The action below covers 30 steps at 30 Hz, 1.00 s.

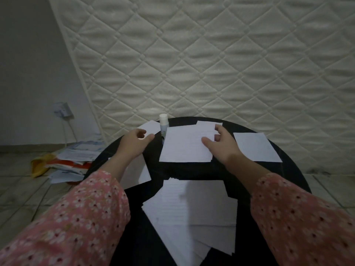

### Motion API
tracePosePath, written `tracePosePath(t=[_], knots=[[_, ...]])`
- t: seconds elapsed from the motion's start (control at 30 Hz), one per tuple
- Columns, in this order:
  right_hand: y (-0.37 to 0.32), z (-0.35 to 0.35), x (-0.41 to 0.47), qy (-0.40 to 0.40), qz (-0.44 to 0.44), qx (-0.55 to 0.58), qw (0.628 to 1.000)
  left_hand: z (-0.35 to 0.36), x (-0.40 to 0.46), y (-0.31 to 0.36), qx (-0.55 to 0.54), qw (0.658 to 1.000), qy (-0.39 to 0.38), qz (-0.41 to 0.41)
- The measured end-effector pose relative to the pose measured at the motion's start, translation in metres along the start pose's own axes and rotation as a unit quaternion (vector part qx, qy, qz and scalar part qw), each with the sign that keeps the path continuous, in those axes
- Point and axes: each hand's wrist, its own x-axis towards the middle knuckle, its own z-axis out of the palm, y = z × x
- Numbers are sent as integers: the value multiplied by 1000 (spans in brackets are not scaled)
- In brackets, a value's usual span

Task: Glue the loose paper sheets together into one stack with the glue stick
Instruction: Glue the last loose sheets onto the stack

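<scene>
On the round black worktop, loose white paper sheets lie scattered: a middle sheet at the centre, a far-right sheet well apart from it, a far-left sheet near the far edge, and a fanned pile of lined sheets at the near edge. A white glue stick, cap on, stands upright at the far side, just beside the middle sheet's left corner.

Both hands are open and hold nothing. The left hand hovers with loosely curled fingers near the glue stick, not touching it as far as I can tell. The right hand is spread over the right edge of the middle sheet, thumb on the paper, fingertips near a smaller sheet that peeks out behind it.

Judging from this, no gluing looks begun. The risks:
- The standing glue stick is narrow and would tip or roll off the worktop if the left hand brushes it.
- Thin sheets slide easily on the smooth surface; a one-sided push could skew the middle sheet or send it off the edge.
- Several sheets overhang the near edge and a sleeve could drag them to the floor.
</scene>
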Motion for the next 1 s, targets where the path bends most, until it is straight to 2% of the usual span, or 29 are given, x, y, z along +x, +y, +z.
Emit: tracePosePath(t=[0.1, 0.23, 0.37, 0.43, 0.53, 0.63, 0.8, 1.0], knots=[[0, 4, -13, -125, 37, 18, 991, -23, -14, -18, 125, 988, -89, 0], [-1, 4, -26, -232, 41, -168, 957, -40, -33, -28, 205, 963, -177, -14], [0, 1, -34, -248, -21, -435, 865, -49, -42, -33, 227, 945, -234, -38], [2, 2, -35, -239, -10, -486, 841, -51, -45, -36, 254, 936, -240, -35], [1, 3, -33, -238, 2, -501, 832, -50, -47, -38, 258, 937, -236, -29], [-3, 6, -26, -228, 1, -485, 844, -50, -45, -40, 247, 940, -234, -29], [-14, 39, 3, -124, -46, -349, 928, -48, -36, -44, 241, 943, -230, -15], [-12, 100, 54, -41, -6, -240, 970, -41, -20, -51, 223, 948, -226, -10]])
